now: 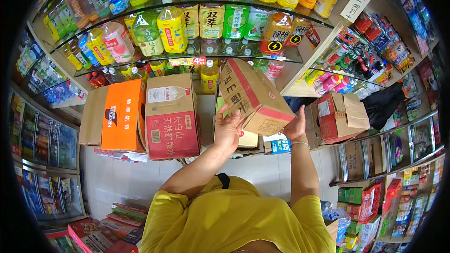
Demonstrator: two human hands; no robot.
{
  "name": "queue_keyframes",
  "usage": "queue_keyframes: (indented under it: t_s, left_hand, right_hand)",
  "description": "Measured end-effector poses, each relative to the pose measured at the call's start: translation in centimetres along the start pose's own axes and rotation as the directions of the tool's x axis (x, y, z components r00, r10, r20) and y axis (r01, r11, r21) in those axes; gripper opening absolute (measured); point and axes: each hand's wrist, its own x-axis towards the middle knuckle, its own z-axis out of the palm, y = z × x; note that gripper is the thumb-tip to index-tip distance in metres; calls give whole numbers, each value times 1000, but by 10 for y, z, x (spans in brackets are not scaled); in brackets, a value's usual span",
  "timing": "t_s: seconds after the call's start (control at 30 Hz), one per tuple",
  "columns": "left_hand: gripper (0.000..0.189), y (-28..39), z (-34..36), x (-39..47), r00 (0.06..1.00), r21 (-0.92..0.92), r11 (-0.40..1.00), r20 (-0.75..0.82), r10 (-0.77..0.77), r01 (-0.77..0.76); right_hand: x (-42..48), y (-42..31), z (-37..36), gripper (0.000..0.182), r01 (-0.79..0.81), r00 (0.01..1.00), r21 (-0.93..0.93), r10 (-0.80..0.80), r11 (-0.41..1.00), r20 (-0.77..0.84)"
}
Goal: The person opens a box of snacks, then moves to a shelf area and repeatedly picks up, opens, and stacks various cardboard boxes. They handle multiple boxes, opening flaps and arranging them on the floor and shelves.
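Observation:
A brown cardboard carton (274, 107) with a red stripe is tilted between my two hands. My left hand (226, 126) holds its lower left side, thumb pressed against the printed face. At the carton's right end my right hand (296, 124) supports it, with some fingers hidden behind the cardboard. Beneath the raised carton, another box with a pale yellow panel (249, 140) partly shows. To the left stand a red-and-brown water carton (172, 126) and an orange Nescafé carton (123, 116). On the right is an opened red-and-brown carton (339, 117) with a loose flap.
Glass-edged shelves (211, 54) crowded with drink bottles rise directly ahead. Cans and bottles fill a side shelf (341, 56) at right, near a black cloth or bag (383, 105). Glass-fronted cabinets (45, 140) line the left. Flat product boxes (105, 228) lie behind me at lower left.

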Motion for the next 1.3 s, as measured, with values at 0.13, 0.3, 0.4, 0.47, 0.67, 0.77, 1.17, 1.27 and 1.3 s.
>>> queue_keyframes:
  t_s: [0.13, 0.3, 0.4, 0.47, 0.67, 0.77, 1.17, 1.27, 1.3]
  left_hand:
    - [27, 4, -14, 9, 983, 87, 995, 182, 31, -47]
    - [46, -7, -35, 5, 969, 142, 987, 242, 44, -80]
    - [56, -11, -39, 9, 971, 76, 995, 233, 45, -65]
    - [55, -12, -53, 13, 958, 14, 998, 281, 62, -69]
    - [58, 21, -58, -22, 959, 93, 995, 284, 10, -39]
    - [60, 20, -65, -33, 894, 375, 926, 430, -126, -50]
    - [71, 31, -104, -33, 845, 817, 250, 448, 291, -520]
    - [76, 15, -111, -32, 819, 820, 126, 520, 243, -558]
    - [76, 19, -104, -35, 783, 805, -7, 578, 230, -593]
  right_hand:
    - [15, 6, 18, 70, -101, 984, -100, 114, 990, 136]
    - [11, 35, -7, 52, -31, 973, -3, 31, 1000, 230]
    - [6, 28, -3, 48, -59, 968, 16, 53, 998, 243]
    - [5, 23, 4, 44, -34, 974, 28, 27, 999, 227]
    - [-19, 19, 30, 58, 136, 972, -182, -95, 974, 214]
    - [-38, 25, -12, 60, 235, 960, -94, -216, 968, 178]
    - [-73, 61, -121, 56, 464, 885, 221, -443, 858, -141]
    - [-59, 75, -114, 55, 432, 900, 217, -403, 875, -165]
    - [-54, 82, -111, 54, 416, 907, 220, -385, 882, -171]
